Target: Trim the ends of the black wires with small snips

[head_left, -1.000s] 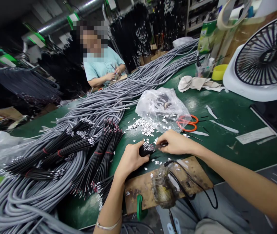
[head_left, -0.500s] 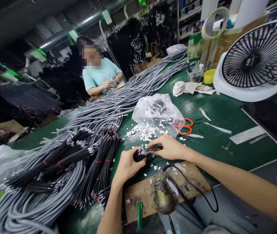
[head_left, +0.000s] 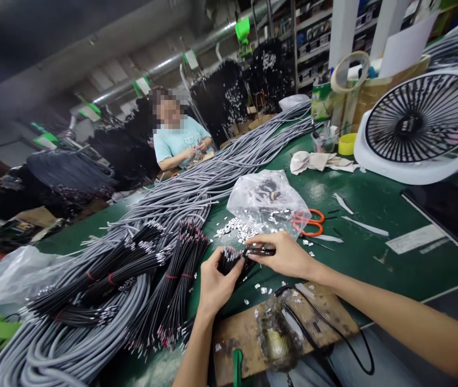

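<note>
My left hand (head_left: 216,283) is closed round a small bundle of black wires (head_left: 230,259) with silver tips, held just above the green table (head_left: 373,252). My right hand (head_left: 286,255) pinches a dark slim tool (head_left: 261,251) whose tip meets the wire ends. Bundles of black wires tied with red bands (head_left: 172,279) lie to the left of my hands on long grey cables (head_left: 196,188). A scatter of small silver terminals (head_left: 234,228) lies just beyond my hands.
A clear plastic bag (head_left: 267,201) and orange scissors (head_left: 309,222) lie past my hands. A wooden board (head_left: 321,317) with a black cord and a clamp sits at the near edge. A white fan (head_left: 422,126) stands at right. A person in a light blue shirt (head_left: 180,141) works at the far end.
The view has tilted up and my hands sit slightly lower in it. Both hands keep their grip on the wire bundle and the tool, still together.
</note>
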A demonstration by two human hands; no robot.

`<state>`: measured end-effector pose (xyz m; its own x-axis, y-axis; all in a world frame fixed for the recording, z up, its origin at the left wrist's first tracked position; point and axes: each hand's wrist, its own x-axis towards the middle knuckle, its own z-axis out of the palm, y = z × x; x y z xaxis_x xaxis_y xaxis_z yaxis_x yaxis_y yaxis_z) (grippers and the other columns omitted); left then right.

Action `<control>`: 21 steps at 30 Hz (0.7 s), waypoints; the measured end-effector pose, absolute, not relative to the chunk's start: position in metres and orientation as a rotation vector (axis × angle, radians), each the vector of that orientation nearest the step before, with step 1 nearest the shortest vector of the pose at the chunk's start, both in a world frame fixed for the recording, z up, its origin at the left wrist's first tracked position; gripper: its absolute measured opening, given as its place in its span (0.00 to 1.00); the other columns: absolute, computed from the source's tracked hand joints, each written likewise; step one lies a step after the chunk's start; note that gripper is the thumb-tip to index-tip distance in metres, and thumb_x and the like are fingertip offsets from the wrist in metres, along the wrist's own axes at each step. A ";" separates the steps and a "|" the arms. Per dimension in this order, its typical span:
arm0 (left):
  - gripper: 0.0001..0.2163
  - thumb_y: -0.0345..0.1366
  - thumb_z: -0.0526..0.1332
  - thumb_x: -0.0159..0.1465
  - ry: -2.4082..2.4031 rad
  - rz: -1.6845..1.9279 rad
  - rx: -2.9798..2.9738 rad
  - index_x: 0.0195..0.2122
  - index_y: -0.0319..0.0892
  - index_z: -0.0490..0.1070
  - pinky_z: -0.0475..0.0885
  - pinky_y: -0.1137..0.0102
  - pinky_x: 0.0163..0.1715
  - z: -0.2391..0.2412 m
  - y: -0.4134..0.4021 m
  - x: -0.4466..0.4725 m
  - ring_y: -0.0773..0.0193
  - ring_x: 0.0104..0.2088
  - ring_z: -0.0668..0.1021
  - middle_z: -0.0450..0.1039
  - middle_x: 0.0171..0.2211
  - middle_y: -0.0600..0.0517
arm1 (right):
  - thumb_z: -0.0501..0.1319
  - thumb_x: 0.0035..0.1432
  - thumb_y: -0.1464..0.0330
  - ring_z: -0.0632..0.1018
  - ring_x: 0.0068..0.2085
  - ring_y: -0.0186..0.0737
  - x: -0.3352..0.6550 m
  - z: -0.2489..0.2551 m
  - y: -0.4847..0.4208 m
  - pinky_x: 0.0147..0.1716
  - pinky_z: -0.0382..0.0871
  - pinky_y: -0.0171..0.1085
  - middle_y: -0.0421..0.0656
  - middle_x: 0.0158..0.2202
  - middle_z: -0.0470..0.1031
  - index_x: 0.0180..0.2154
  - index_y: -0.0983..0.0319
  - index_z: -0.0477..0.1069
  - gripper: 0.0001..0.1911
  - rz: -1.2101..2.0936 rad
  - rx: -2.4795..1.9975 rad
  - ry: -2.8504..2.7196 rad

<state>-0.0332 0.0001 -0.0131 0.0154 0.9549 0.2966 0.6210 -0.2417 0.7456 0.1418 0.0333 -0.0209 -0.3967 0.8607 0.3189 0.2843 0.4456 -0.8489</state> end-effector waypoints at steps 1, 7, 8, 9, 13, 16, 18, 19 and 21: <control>0.05 0.35 0.61 0.54 1.602 1.101 1.889 0.29 0.39 0.67 0.64 0.75 0.27 -0.013 0.000 -0.033 0.67 0.25 0.68 0.67 0.23 0.56 | 0.61 0.50 0.69 0.76 0.35 0.36 0.141 -0.021 0.033 0.36 0.67 0.33 0.41 0.34 0.77 0.40 0.61 0.74 0.13 0.893 -0.958 -1.897; 0.04 0.33 0.61 0.54 1.582 1.166 1.820 0.28 0.39 0.67 0.63 0.75 0.28 -0.010 -0.004 -0.031 0.68 0.27 0.68 0.66 0.24 0.56 | 0.58 0.50 0.71 0.74 0.41 0.38 0.140 -0.025 0.036 0.42 0.64 0.35 0.42 0.42 0.74 0.38 0.60 0.75 0.12 0.829 -0.953 -1.959; 0.04 0.33 0.61 0.54 1.577 1.187 1.800 0.28 0.40 0.67 0.63 0.76 0.28 -0.009 -0.004 -0.031 0.68 0.27 0.68 0.66 0.24 0.56 | 0.57 0.49 0.72 0.74 0.38 0.38 0.141 -0.026 0.037 0.39 0.65 0.34 0.41 0.38 0.76 0.35 0.60 0.76 0.11 0.858 -0.951 -1.971; 0.04 0.33 0.61 0.54 1.567 1.201 1.778 0.27 0.40 0.66 0.63 0.76 0.28 -0.008 -0.005 -0.032 0.68 0.27 0.68 0.66 0.24 0.56 | 0.57 0.48 0.73 0.75 0.35 0.37 0.141 -0.026 0.039 0.36 0.65 0.34 0.41 0.33 0.77 0.33 0.61 0.76 0.10 0.878 -0.952 -1.980; 0.06 0.34 0.61 0.55 1.451 1.126 1.673 0.27 0.40 0.64 0.65 0.75 0.28 -0.006 -0.004 -0.033 0.68 0.25 0.71 0.66 0.22 0.57 | 0.59 0.45 0.75 0.72 0.28 0.35 0.142 -0.028 0.039 0.29 0.63 0.33 0.41 0.27 0.75 0.28 0.63 0.76 0.08 0.883 -0.957 -1.962; 0.06 0.35 0.61 0.56 1.380 1.056 1.631 0.30 0.40 0.65 0.65 0.74 0.28 -0.007 -0.003 -0.035 0.68 0.25 0.72 0.68 0.22 0.57 | 0.58 0.46 0.74 0.73 0.33 0.35 0.141 -0.027 0.037 0.33 0.64 0.33 0.42 0.33 0.75 0.33 0.63 0.76 0.11 0.888 -0.916 -1.919; 0.06 0.35 0.60 0.56 1.363 1.044 1.638 0.32 0.40 0.65 0.65 0.74 0.29 -0.006 -0.002 -0.037 0.67 0.25 0.72 0.68 0.23 0.56 | 0.58 0.47 0.75 0.73 0.34 0.35 0.141 -0.024 0.035 0.34 0.64 0.32 0.42 0.34 0.74 0.34 0.63 0.75 0.11 0.906 -0.881 -1.904; 0.05 0.35 0.60 0.57 1.359 1.041 1.644 0.32 0.40 0.66 0.65 0.74 0.29 -0.005 -0.002 -0.038 0.67 0.25 0.72 0.69 0.23 0.56 | 0.58 0.47 0.75 0.73 0.34 0.35 0.141 -0.023 0.034 0.33 0.64 0.32 0.42 0.34 0.73 0.34 0.63 0.76 0.11 0.917 -0.865 -1.900; 0.05 0.35 0.59 0.57 1.361 1.024 1.658 0.32 0.40 0.66 0.65 0.73 0.30 -0.003 -0.002 -0.039 0.67 0.25 0.72 0.69 0.22 0.56 | 0.57 0.47 0.74 0.72 0.33 0.35 0.141 -0.021 0.033 0.32 0.64 0.32 0.43 0.33 0.72 0.33 0.64 0.76 0.11 0.944 -0.837 -1.891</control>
<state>-0.0388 -0.0024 -0.0031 0.1166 0.9858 0.1209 0.3894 -0.1574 0.9075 0.1406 0.0335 -0.0210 -0.4226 0.8212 0.3834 0.1874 0.4931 -0.8495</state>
